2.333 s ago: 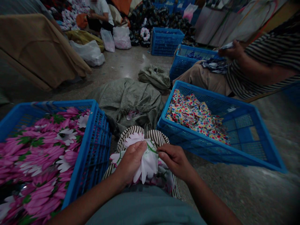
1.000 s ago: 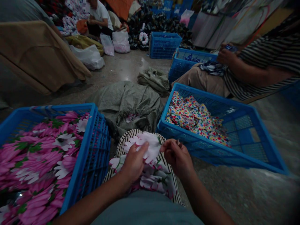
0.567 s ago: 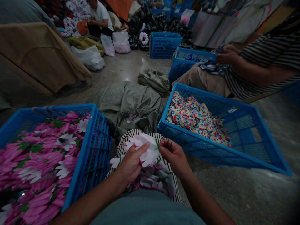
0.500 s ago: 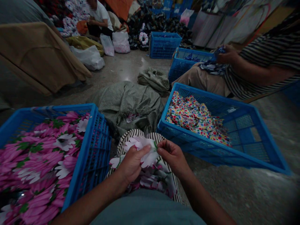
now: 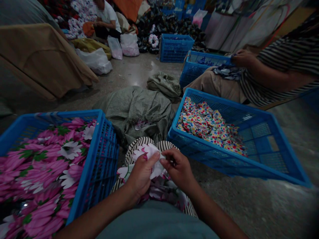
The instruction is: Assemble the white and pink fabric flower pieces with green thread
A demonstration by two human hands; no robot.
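Observation:
My left hand (image 5: 141, 174) and my right hand (image 5: 177, 167) meet over my lap, both pinched on a white flower-print fabric piece (image 5: 152, 156). Their fingertips nearly touch on its upper edge. Beneath it lies a pile of similar pink and white floral pieces (image 5: 164, 192) on a black-and-white striped cloth (image 5: 139, 144). A blue crate (image 5: 99, 159) at my left is filled with pink and white flower-print pieces (image 5: 45, 162).
A second blue crate (image 5: 261, 166) at my right holds multicoloured dotted fabric (image 5: 206, 124). A grey sack (image 5: 137, 108) lies on the floor ahead. A person in a striped shirt (image 5: 281, 66) sits at the right with more blue crates (image 5: 199, 64); another person (image 5: 106, 20) sits far back.
My right hand has moved left, closer to my left hand, and the white fabric piece is bunched tighter between them. The person at the right has lowered a hand onto dark fabric.

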